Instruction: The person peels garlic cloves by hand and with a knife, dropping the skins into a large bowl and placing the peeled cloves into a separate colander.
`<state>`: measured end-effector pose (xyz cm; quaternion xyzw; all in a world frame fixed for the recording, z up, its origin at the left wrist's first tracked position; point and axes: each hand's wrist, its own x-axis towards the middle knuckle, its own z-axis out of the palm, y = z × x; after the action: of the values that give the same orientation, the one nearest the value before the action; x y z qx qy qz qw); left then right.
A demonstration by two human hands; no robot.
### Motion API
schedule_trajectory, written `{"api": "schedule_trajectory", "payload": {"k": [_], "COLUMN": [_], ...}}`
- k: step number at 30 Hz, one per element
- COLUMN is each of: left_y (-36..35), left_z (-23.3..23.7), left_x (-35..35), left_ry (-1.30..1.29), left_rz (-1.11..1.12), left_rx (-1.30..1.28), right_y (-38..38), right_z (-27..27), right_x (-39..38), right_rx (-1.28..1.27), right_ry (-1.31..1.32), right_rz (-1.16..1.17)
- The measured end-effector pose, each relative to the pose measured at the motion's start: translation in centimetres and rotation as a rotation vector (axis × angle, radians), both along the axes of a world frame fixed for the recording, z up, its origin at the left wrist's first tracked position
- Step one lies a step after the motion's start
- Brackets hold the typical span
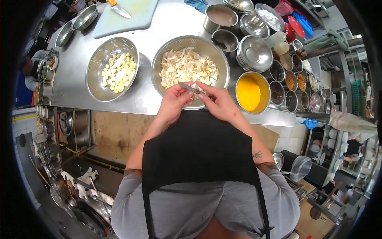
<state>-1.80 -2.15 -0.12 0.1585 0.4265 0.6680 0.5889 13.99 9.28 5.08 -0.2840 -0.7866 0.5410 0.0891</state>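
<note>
Both my hands meet over the near rim of a large perforated bowl that holds unpeeled garlic cloves and papery skins. A small knife with a grey blade lies between them. My left hand is closed at the knife, its fingers wrapped and partly hidden. The fingers of my right hand pinch a small pale piece, seemingly garlic, beside the blade. Peeled cloves lie in a second perforated bowl to the left.
A pot of yellow liquid stands right of the big bowl. Stacked metal bowls and several small containers are farther right. A cutting board with an orange-handled knife lies at the back left. Two people are partly visible at the far right.
</note>
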Motion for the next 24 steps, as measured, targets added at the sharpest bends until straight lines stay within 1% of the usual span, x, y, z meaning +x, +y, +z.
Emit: {"api": "schedule_trajectory", "payload": {"k": [1, 5, 7, 10, 13, 17, 20, 22, 24], "left_y": [0.0, 0.0, 0.0, 0.1, 0.0, 0.0, 0.0, 0.1, 0.2], "left_z": [0.2, 0.7, 0.5, 1.0, 1.4, 2.4, 2.7, 2.7, 2.6], "left_x": [0.0, 0.1, 0.0, 0.2, 0.1, -0.1, -0.1, -0.1, -0.2], "left_ry": [0.020, 0.106, 0.104, 0.121, 0.192, 0.305, 0.371, 0.341, 0.298], "left_rz": [0.003, -0.001, -0.001, 0.010, 0.005, -0.004, -0.038, -0.046, -0.064], "left_rx": [0.000, 0.004, 0.008, 0.002, -0.025, -0.054, -0.072, -0.060, -0.035], "right_y": [0.0, -0.1, 0.0, 0.4, 0.3, 0.1, 0.2, 0.3, 0.2], "right_z": [-0.1, -0.2, -0.4, 0.4, 0.7, 0.7, -0.4, -1.2, -1.0], "right_x": [0.0, -0.1, -0.1, 0.1, 0.0, -0.1, -0.1, 0.0, 0.1], "right_rx": [-0.016, 0.020, 0.023, 0.049, 0.032, 0.125, 0.179, 0.188, -0.019], "right_ry": [-0.019, 0.071, 0.097, -0.005, -0.017, 0.057, 0.119, 0.166, 0.151], "right_rz": [0.016, -0.019, -0.020, 0.046, 0.041, 0.011, -0.016, -0.029, -0.062]}}
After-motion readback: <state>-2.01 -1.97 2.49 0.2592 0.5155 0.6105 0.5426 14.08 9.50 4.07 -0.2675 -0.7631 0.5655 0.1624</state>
